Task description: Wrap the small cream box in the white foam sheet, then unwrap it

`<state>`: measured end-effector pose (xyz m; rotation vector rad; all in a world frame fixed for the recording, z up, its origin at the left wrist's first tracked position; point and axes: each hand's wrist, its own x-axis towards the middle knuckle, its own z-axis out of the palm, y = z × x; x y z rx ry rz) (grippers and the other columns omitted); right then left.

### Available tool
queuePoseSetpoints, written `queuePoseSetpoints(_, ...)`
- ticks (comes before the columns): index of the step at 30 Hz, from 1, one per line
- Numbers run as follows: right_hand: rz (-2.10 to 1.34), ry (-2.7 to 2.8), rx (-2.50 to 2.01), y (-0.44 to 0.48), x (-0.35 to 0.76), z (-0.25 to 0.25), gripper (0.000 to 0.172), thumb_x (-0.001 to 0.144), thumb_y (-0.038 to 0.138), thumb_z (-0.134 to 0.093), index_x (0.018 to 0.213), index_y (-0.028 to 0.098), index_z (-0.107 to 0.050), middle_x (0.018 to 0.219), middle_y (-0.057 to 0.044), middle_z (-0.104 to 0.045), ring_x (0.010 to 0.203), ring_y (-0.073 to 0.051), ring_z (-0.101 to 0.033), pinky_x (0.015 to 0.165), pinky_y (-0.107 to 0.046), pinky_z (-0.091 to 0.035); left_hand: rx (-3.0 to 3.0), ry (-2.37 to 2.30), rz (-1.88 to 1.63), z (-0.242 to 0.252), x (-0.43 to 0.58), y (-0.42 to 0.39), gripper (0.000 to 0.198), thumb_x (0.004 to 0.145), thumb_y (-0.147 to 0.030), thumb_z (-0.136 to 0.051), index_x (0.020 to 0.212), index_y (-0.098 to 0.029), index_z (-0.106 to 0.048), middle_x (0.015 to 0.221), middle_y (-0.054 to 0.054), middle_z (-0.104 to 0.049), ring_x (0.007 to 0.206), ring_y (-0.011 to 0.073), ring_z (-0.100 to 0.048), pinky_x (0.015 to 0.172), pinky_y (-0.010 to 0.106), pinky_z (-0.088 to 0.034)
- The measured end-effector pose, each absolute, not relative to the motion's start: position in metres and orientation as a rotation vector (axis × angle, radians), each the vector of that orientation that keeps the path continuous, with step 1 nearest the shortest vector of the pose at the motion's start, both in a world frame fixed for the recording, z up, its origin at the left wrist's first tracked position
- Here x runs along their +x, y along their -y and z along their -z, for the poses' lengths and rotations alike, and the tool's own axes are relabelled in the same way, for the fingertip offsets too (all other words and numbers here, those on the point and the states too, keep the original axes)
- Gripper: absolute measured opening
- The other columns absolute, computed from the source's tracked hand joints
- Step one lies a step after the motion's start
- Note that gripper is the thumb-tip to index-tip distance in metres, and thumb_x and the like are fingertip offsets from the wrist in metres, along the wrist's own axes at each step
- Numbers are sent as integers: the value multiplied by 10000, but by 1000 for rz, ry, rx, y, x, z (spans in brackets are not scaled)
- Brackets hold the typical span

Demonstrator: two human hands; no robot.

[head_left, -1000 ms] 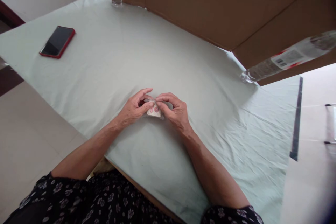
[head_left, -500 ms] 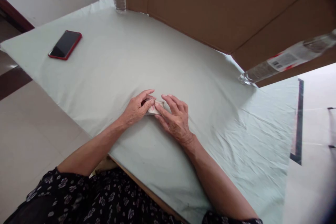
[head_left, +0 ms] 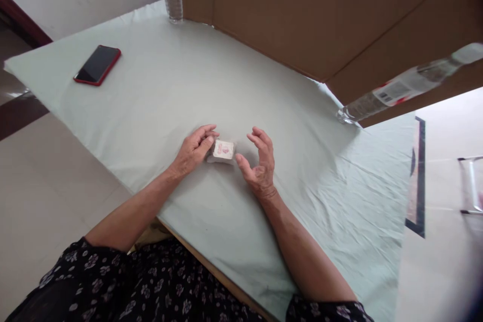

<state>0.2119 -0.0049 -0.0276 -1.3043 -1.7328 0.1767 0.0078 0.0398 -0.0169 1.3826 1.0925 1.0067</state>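
On the cloth between my hands rests a small white block-shaped packet with red print on top and what looks like clear wrapping round it. My left hand lies at the packet's left edge, fingers stretched forward and the thumb beside its corner. Whether it touches the wrapping I cannot tell. To the right, my right hand is held apart from the packet, thumb and fingers spread and curved, with nothing in it.
A phone in a red case lies at the table's left. Beyond my hands stands a large cardboard panel, with a water bottle at its left end and another bottle along its right. Pale green cloth covers the table.
My right hand has let go of the packet and moved right, its fingers opening. My left hand has drawn slightly left, its thumb off the packet's top. The printed face is now uncovered.
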Motion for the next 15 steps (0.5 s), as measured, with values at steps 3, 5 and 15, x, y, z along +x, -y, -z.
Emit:
queuePoseSetpoints(3,-186,1736,-1294,4,211,28,496,909,452,-599,1364,275,-517,1441,-152,-514,1368,-332,-494,1118,-575,-412,1353,-1126,-1052,17,7,-41,432,903,-396,-590,1258,-151,-615,1178,123,-716,1029,211,-654,903,338,-501)
queuePoseSetpoints(5,-175,1733,-1287,4,211,28,505,913,450,-598,1377,271,-510,1445,-155,-513,1371,-325,-492,1120,-565,-412,1351,-1163,-1094,16,6,-42,407,889,-370,-591,1230,-151,-626,1147,116,-720,1047,218,-649,920,349,-497)
queuePoseSetpoints(15,-307,1991,-1275,0,213,31,821,863,554,-624,1556,275,-282,1521,-151,-490,1404,-353,-458,1134,-572,-353,1453,-1143,-955,13,-1,-40,657,780,-335,-661,1401,-175,-520,1302,143,-644,1137,273,-607,1010,445,-467)
